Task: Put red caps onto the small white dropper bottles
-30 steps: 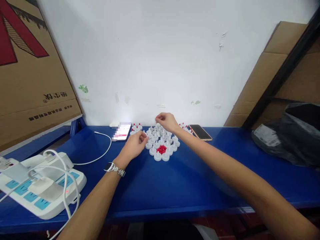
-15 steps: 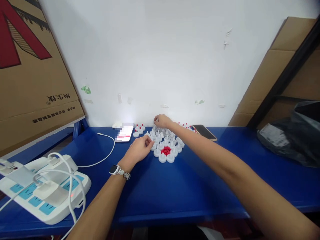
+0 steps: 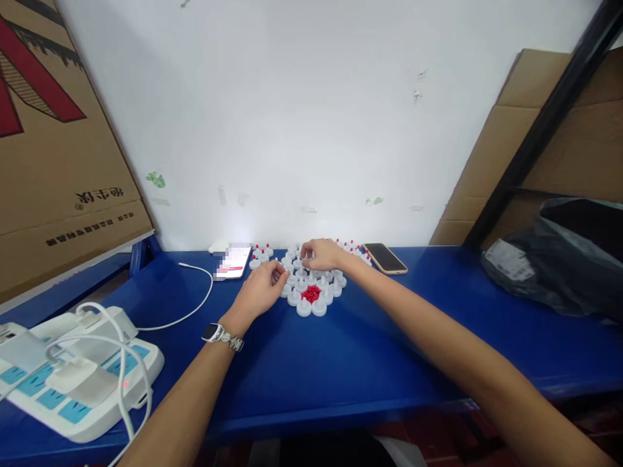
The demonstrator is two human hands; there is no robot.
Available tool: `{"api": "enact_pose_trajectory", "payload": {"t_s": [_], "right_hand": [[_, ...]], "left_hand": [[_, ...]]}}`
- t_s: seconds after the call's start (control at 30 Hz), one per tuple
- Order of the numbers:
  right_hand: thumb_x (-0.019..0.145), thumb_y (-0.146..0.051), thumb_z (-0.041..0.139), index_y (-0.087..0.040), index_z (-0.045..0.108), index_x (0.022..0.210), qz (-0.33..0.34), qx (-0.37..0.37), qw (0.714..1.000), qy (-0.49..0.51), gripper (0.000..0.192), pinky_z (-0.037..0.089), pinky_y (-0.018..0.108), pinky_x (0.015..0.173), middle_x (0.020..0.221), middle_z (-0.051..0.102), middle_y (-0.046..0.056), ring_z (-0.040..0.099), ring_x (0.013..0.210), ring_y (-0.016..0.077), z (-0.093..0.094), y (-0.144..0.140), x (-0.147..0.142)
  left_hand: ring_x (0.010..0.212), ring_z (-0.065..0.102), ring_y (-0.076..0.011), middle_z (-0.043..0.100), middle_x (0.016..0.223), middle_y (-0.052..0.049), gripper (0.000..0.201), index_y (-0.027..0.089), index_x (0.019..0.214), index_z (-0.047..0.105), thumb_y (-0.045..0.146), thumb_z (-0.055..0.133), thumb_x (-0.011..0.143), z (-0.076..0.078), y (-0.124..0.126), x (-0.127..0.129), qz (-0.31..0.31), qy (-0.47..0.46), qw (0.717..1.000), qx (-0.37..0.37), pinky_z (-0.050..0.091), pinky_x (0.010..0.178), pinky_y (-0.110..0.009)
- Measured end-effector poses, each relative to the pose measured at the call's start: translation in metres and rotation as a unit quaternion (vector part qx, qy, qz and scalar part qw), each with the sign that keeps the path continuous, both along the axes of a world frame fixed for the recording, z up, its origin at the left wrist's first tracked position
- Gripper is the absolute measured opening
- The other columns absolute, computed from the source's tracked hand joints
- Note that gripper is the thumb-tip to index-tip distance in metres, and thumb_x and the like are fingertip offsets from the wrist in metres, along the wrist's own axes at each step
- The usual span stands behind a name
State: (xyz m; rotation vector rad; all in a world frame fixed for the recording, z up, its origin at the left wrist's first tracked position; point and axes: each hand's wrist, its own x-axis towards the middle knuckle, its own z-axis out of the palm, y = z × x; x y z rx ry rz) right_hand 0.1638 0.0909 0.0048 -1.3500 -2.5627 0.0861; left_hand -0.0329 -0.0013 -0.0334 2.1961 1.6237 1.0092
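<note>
A cluster of white plastic nozzle caps (image 3: 304, 310) stands on the blue table, spouts upward. Small red tips (image 3: 311, 294) lie heaped in a gap among them near the front. My left hand (image 3: 263, 287), a watch and a bracelet on its wrist, rests at the cluster's left edge with thumb and fingers pinched together. What it holds, if anything, is too small to make out. Over the back of the cluster, my right hand (image 3: 322, 254) is closed with its fingertips down among the caps. Its fingers hide whatever lies between them.
White caps with red tips fitted (image 3: 263, 251) stand at the back left, and more at the back right beside a dark-screened phone (image 3: 385, 258). A lit phone (image 3: 233, 262) lies left. A power strip with cables (image 3: 92, 415) fills the front left; a dark plastic bag (image 3: 530, 272) lies right.
My right hand has come nearer from the back of the cluster and sits lower over the caps. My left hand keeps its pinch at the left edge. The whole view has shifted slightly.
</note>
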Motion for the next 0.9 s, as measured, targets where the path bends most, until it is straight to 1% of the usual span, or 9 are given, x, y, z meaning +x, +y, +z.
{"api": "enact_pose_trajectory", "payload": {"t_s": [0.13,0.23,0.37,0.43,0.53,0.63,0.7,0.77,0.9], "right_hand": [[0.071,-0.031,0.068,-0.023,0.07,0.099,0.009,-0.009,1.0,-0.008,0.028,0.042,0.036,0.09,0.093,0.075,0.001,0.067,0.091,0.0225,-0.009,0.004,0.001],[0.07,-0.024,0.069,-0.02,0.071,0.095,0.014,-0.01,1.0,0.019,0.025,0.044,0.033,0.084,0.088,0.074,0.002,0.067,0.086,0.0213,-0.012,0.006,0.002],[0.073,-0.019,0.067,-0.016,0.07,0.093,0.011,-0.084,0.973,0.214,0.02,0.045,0.025,0.067,0.078,0.071,0.003,0.065,0.072,0.0157,-0.01,0.002,0.007],[0.076,-0.02,0.066,-0.015,0.069,0.095,0.009,-0.156,0.928,0.339,0.02,0.042,0.022,0.059,0.073,0.069,0.002,0.062,0.066,0.0128,-0.009,-0.005,0.009],[0.076,-0.02,0.067,-0.016,0.068,0.098,0.008,-0.264,0.832,0.488,0.022,0.038,0.02,0.053,0.069,0.065,0.0,0.06,0.062,0.0104,-0.008,-0.022,0.008],[0.073,-0.017,0.069,-0.016,0.066,0.095,0.01,-0.37,0.731,0.573,0.022,0.038,0.02,0.052,0.068,0.065,0.0,0.061,0.06,0.01,-0.009,-0.038,0.0],[0.073,-0.016,0.069,-0.016,0.064,0.091,0.007,-0.409,0.696,0.59,0.018,0.038,0.02,0.052,0.069,0.066,0.001,0.061,0.059,0.0099,-0.009,-0.047,-0.006],[0.075,-0.019,0.068,-0.017,0.062,0.087,-0.004,-0.4,0.708,0.582,0.013,0.038,0.02,0.052,0.07,0.067,0.001,0.063,0.061,0.0109,-0.007,-0.052,-0.01],[0.08,-0.023,0.061,-0.018,0.062,0.085,0.008,-0.243,0.824,0.511,0.007,0.044,0.023,0.063,0.07,0.066,0.0,0.063,0.069,0.0131,0.0,-0.057,-0.011]], "left_hand": [[0.076,0.063,-0.0196,0.067,0.085,-0.003,0.027,0.021,0.09,0.061,0.045,0.049,0.091,-0.001,0.001,0.0,-0.006,0.003,1.0,-0.003,0.047,0.072,-0.033],[0.075,0.062,-0.02,0.067,0.084,-0.004,0.027,0.021,0.09,0.061,0.045,0.049,0.091,0.0,0.002,-0.001,-0.004,0.007,1.0,0.0,0.048,0.071,-0.034],[0.08,0.062,-0.0195,0.066,0.096,-0.005,0.025,0.02,0.1,0.059,0.042,0.051,0.091,0.002,0.003,-0.001,-0.002,-0.012,0.999,0.042,0.049,0.074,-0.034],[0.082,0.062,-0.0186,0.064,0.107,-0.007,0.028,0.02,0.109,0.056,0.041,0.053,0.091,0.004,0.002,0.001,-0.006,-0.033,0.997,0.071,0.05,0.075,-0.034],[0.085,0.062,-0.0181,0.062,0.118,-0.009,0.039,0.021,0.12,0.053,0.043,0.058,0.089,0.007,-0.002,0.005,-0.014,-0.065,0.994,0.086,0.052,0.073,-0.032],[0.089,0.063,-0.0189,0.063,0.12,-0.009,0.043,0.02,0.121,0.054,0.047,0.06,0.087,0.009,-0.006,0.012,-0.025,-0.08,0.994,0.07,0.053,0.072,-0.031],[0.089,0.064,-0.019,0.065,0.116,-0.009,0.041,0.019,0.118,0.057,0.047,0.059,0.088,0.011,-0.007,0.017,-0.024,-0.092,0.993,0.064,0.053,0.073,-0.031],[0.087,0.065,-0.0188,0.068,0.109,-0.009,0.038,0.018,0.116,0.059,0.045,0.057,0.09,0.011,-0.008,0.02,-0.017,-0.109,0.991,0.07,0.054,0.076,-0.031],[0.085,0.064,-0.0175,0.067,0.107,-0.008,0.036,0.018,0.116,0.061,0.042,0.057,0.091,0.012,-0.008,0.023,-0.019,-0.117,0.988,0.096,0.054,0.077,-0.031]]}}
